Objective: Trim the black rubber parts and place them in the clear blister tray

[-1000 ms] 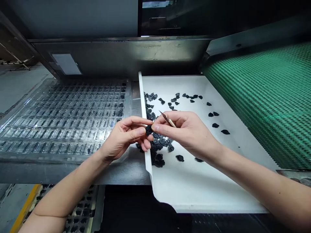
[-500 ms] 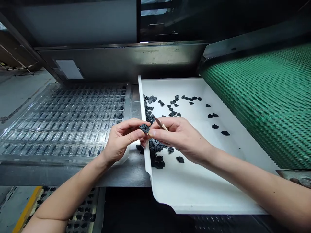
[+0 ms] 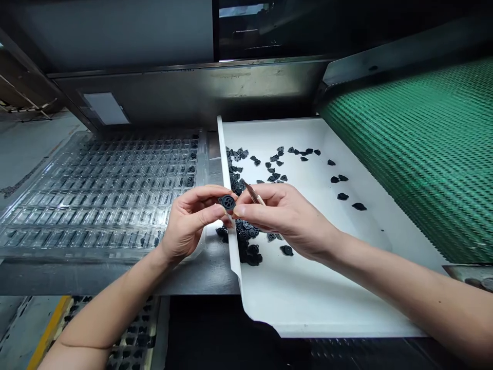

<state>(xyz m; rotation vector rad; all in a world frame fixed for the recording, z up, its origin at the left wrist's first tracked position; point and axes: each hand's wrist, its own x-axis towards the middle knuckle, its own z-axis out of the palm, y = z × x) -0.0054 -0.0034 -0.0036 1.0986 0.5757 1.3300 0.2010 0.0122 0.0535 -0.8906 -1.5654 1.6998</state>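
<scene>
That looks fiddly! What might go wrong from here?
The pointed tool in the right hand sits close to the fingertips of the left hand, so a slip might prick them. The small black part is only pinched; if dropped, it might get lost in the pile of similar pieces.

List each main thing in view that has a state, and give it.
Left hand: pinching black spoked part
Right hand: gripping pointed tool
Black spoked part: held up, spoked face showing
Pointed tool: tilted, tip up
White tray: holding loose black parts, many heaped on its left
Clear compartment tray: lying flat, holding black pieces
Green mesh belt: motion unclear
</scene>
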